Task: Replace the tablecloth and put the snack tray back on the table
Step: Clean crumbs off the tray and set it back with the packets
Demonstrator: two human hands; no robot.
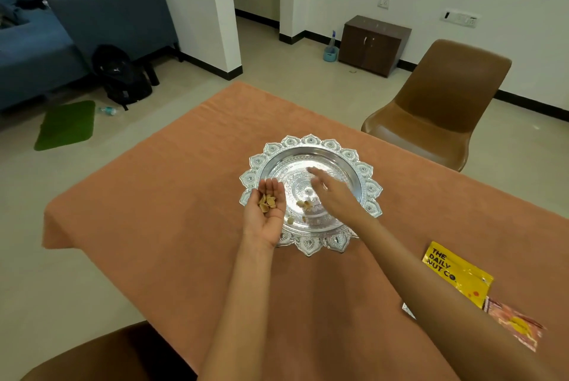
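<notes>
Closest to the camera, a brown chair back (101, 353) fills the lower left corner, and 2 bare forearms reach over it toward the table. An orange tablecloth (184, 195) covers the whole tabletop, lying flat and hanging over the left and far edges. On it, near the middle, sits the snack tray (311, 146): a round silver metal dish with an embossed floral centre and a scalloped rim of pointed, petal-shaped lobes. The left hand (269, 211) is held palm up over the tray's left rim, fingers straight and close together, gently cupped, with a small heap of pale tan snack pieces (267, 202) resting in the palm. The right hand (331, 192) is over the tray's centre, palm down, fingers stretched out and relaxed, slightly blurred. A few loose pieces (304, 204) lie on the tray floor between the 2 hands. To the right on the cloth, well apart from the tray, lies a yellow packet (455, 272) printed "THE DAILY NUT CO.", with an orange-pink packet (514, 326) touching its near end. Beyond the table's far right side stands a brown moulded chair (440, 103); a blue sofa (92, 11), a black backpack (123, 75) and a green mat (66, 125) occupy the floor at left.
</notes>
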